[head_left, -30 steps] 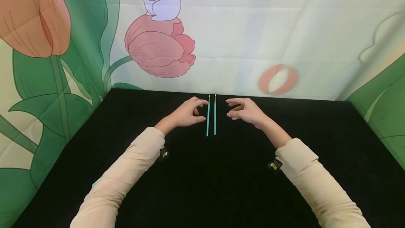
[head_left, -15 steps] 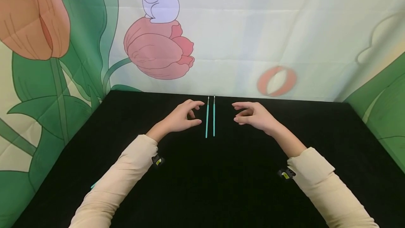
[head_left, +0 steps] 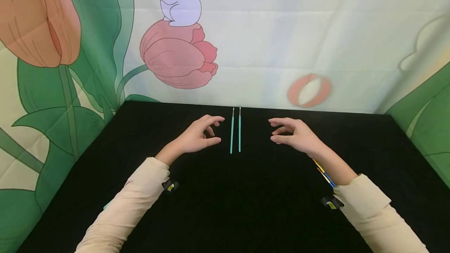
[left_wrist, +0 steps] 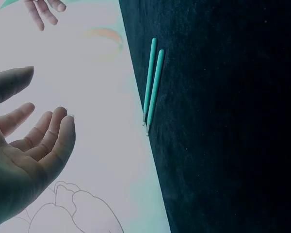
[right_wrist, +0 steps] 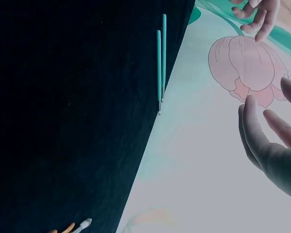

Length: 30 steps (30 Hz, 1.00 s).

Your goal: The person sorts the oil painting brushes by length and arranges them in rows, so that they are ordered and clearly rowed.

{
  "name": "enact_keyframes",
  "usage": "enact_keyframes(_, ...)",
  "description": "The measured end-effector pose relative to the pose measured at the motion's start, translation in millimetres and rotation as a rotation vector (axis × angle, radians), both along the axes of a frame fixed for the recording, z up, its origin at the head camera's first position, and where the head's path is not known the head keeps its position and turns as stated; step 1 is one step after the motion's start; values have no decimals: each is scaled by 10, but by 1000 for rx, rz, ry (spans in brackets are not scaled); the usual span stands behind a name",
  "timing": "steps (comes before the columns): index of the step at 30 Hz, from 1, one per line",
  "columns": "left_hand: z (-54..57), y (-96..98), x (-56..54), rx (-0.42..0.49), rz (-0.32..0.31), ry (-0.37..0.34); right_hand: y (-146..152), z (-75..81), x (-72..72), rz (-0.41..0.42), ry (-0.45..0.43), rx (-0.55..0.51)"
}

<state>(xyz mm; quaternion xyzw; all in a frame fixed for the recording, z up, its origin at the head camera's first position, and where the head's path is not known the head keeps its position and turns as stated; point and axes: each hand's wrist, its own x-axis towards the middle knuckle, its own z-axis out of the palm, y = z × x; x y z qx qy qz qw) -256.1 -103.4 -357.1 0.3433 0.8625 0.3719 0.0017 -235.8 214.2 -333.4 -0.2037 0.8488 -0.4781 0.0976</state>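
Note:
Two slim teal sticks with short metal tips, a left one (head_left: 231,136) and a right one (head_left: 240,134), lie side by side on the black cloth (head_left: 239,198), tips towards the backdrop. My left hand (head_left: 198,135) hovers just left of them, fingers bent loosely and thumb apart, holding nothing. To their right, farther off, my right hand (head_left: 297,135) is held in the same relaxed way with nothing in it. In the left wrist view both sticks (left_wrist: 156,87) show whole, clear of the fingers.
Thin yellow-and-blue sticks (head_left: 325,174) lie partly hidden under the right forearm. A brush-like white tip (right_wrist: 85,224) shows at the bottom of the right wrist view. Another teal end (head_left: 106,206) peeks out by the left sleeve. A printed backdrop (head_left: 253,50) rises behind the cloth.
Both hands have drawn back from the teal sticks, the left to the left and nearer, the right to the right and nearer. The yellow-and-blue sticks have come into view. The teal sticks stay put.

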Motion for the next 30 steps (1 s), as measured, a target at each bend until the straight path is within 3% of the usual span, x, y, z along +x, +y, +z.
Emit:
enact_keyframes(14, 71, -194, 157, -21, -1, -35, 213, 14, 110, -23, 12, 85)
enact_keyframes(30, 50, -467, 267, -11, -24, -14, 415, 79, 258, -29, 33, 150)
